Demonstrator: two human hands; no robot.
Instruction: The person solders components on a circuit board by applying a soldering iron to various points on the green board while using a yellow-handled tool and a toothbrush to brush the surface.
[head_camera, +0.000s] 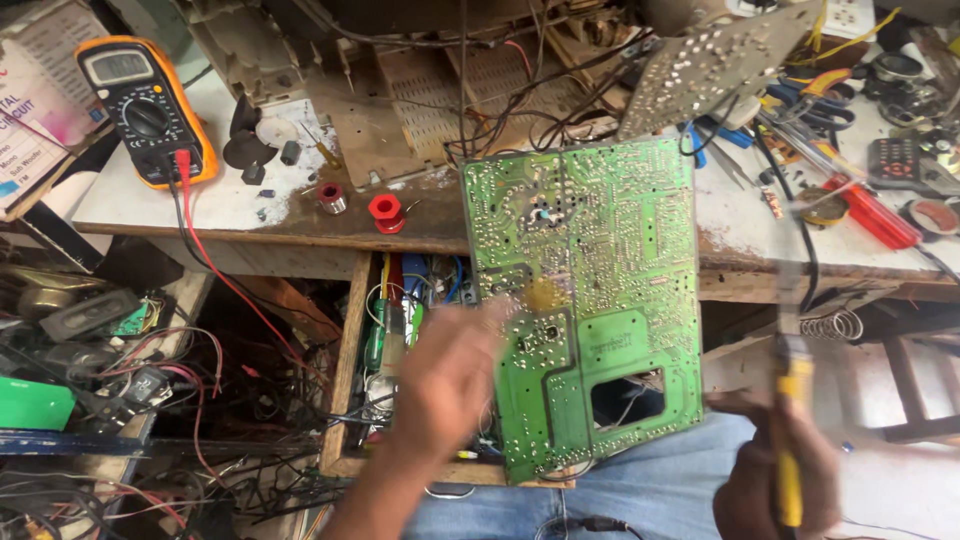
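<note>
While your left hand (445, 385) grips the green circuit board (585, 300) at its left edge, fingers blurred, hard to tell how spread, the board tilts over the open drawer (345, 380); right of the board, your right hand (785, 480) closes around a yellow-handled tool (792, 440); far left of it sits a multimeter (145, 110).

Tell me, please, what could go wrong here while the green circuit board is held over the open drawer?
The left hand grips the green circuit board only by one edge, so it might slip into the cluttered drawer. The right hand holds a yellow-handled tool that looks blurred; its tip could scrape the solder side.
</note>
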